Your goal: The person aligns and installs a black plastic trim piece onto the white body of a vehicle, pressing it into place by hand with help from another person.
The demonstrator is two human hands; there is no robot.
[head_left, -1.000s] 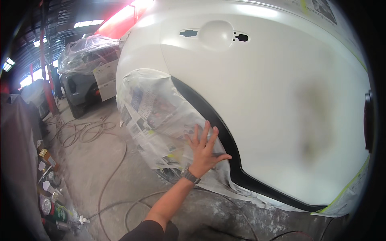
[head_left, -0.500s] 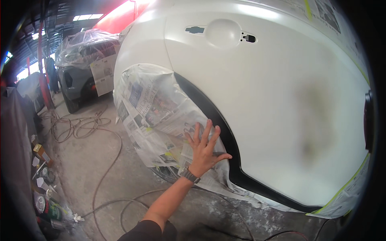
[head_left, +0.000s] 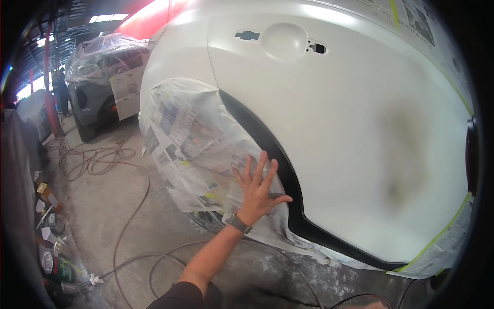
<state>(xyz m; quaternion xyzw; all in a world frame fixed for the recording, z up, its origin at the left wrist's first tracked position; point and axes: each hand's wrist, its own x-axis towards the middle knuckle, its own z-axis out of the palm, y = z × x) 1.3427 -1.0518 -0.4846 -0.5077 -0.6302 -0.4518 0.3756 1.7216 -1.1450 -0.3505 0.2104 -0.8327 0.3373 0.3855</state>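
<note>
My left hand (head_left: pixel 257 190) lies with its fingers spread on the newspaper masking (head_left: pixel 180 129) over the car's wheel opening. Its fingertips and thumb reach the black wheel-arch trim (head_left: pixel 267 141). A watch (head_left: pixel 237 223) is on that wrist. Beyond the trim stretches a pale white car door panel (head_left: pixel 334 129), with a round handle recess (head_left: pixel 283 42) and a blurry brownish-grey patch (head_left: pixel 404 154) towards the right. Only a sliver of skin, seemingly my right hand (head_left: pixel 374 306), shows at the bottom edge; its fingers cannot be made out.
Hoses (head_left: pixel 121 232) snake over the concrete floor, coiled farther back. Cans (head_left: pixel 49 261) and boxes (head_left: pixel 46 193) crowd the left side. A dark car (head_left: pixel 92 105) draped in plastic stands behind, near a red post (head_left: pixel 54 116) and a distant person (head_left: pixel 62 92).
The whole view has shifted slightly, so the car and floor things sit a little farther left. My left hand keeps its place on the masking. A bit of skin now shows at the bottom edge.
</note>
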